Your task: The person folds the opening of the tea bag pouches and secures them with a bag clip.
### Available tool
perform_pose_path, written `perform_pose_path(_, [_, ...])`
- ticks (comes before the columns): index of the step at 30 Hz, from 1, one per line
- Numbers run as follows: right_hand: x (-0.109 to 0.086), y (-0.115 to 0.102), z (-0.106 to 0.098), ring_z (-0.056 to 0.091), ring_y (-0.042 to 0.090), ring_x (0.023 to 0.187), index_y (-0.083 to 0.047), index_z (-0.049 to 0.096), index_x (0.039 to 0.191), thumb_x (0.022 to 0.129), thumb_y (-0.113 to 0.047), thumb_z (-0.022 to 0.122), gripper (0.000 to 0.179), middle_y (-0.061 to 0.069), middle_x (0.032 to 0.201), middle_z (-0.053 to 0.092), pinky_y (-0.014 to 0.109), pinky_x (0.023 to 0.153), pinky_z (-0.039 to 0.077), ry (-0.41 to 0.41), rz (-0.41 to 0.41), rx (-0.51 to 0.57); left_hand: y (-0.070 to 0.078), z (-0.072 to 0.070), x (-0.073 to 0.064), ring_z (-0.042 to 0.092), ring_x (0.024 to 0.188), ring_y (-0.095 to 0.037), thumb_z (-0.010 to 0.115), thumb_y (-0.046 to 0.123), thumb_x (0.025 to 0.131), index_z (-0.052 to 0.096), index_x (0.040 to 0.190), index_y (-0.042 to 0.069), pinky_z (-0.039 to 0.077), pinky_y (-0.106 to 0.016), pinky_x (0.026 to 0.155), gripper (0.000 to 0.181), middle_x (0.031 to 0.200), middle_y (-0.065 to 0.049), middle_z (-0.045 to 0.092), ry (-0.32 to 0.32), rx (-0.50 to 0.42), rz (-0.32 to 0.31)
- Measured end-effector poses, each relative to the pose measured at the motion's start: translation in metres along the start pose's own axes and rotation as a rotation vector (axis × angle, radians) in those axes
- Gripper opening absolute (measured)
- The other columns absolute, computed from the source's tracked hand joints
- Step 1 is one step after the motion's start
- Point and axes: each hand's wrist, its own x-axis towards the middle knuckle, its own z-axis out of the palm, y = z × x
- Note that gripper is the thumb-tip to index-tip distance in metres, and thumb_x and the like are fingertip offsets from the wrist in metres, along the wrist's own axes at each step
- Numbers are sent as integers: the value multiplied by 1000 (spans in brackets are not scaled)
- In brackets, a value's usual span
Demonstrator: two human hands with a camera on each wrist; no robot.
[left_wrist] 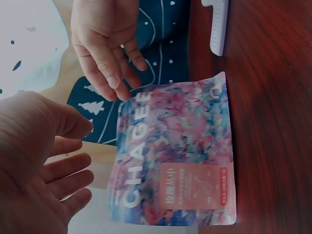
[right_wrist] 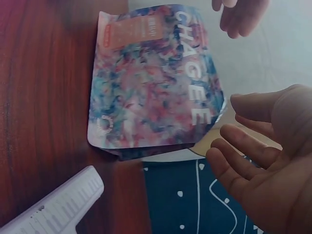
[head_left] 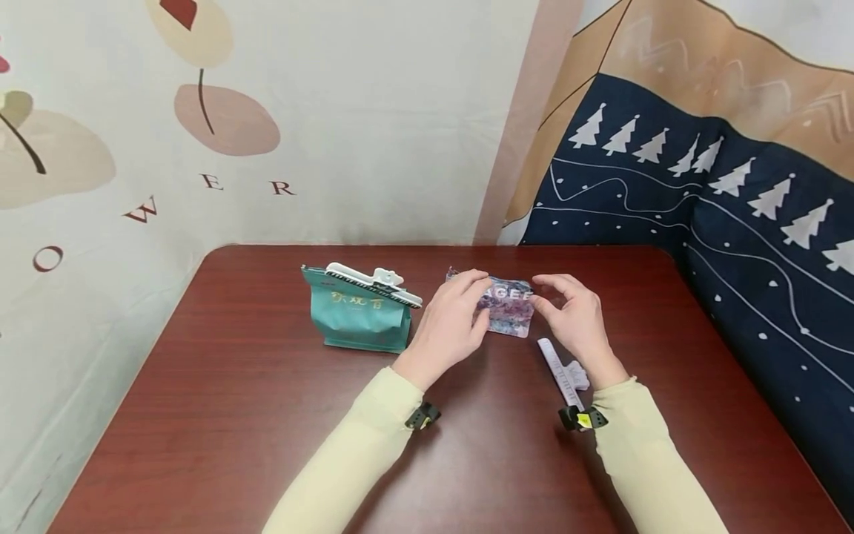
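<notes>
A small pink, purple and blue patterned pouch lettered CHAGEE [head_left: 510,310] stands upright near the back of the table. My left hand [head_left: 448,320] is over its left side in the head view; the left wrist view shows the fingers loosely bent and apart from the pouch [left_wrist: 183,131]. At the opposite end my right hand [right_wrist: 273,161] hovers close to the pouch's top corner, thumb and fingers spread with nothing between them. Near the right wrist lies a pale lilac sealing clip [head_left: 559,369] with a ruler-like printed bar.
Left of my hands stands a teal bag [head_left: 360,320] with gold characters, its folded top held by a white clip [head_left: 370,283]. The reddish-brown table [head_left: 220,415] meets a pale printed cloth [head_left: 373,148] behind and a navy tree-patterned cloth [head_left: 760,245] at the right.
</notes>
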Motion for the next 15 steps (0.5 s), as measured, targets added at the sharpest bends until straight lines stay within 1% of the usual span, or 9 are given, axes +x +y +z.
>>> perform_pose_path(4, [0,6,4,66,39,110,0,71,126,93,-3,75,34,21,124,69,56,92,56,-13,0,-5,-1,8,4,51,139,-26,74,15,93,64,136,5,36,-41,120,46,144,-11,59,-14,15,-5])
perform_pose_path(10, [1,12,9,66,40,111,0,71,126,92,-2,75,34,22,124,69,56,89,56,-19,-14,-20,-4,17,14,49,142,-26,70,14,94,64,136,5,25,-39,125,44,144,-10,60,-14,68,28])
perform_pose_path(13, [2,13,10,66,42,110,0,71,125,91,-2,76,34,22,122,70,57,87,56,-16,-27,-32,-5,20,18,49,141,-25,69,16,95,65,136,7,24,-40,126,43,143,-9,61,-33,105,36])
perform_pose_path(15, [2,13,12,66,42,109,0,71,124,90,-2,77,34,23,121,70,57,88,55,-15,-29,-36,-5,22,19,51,140,-24,68,17,95,65,136,7,26,-42,125,42,141,-8,62,-55,124,37])
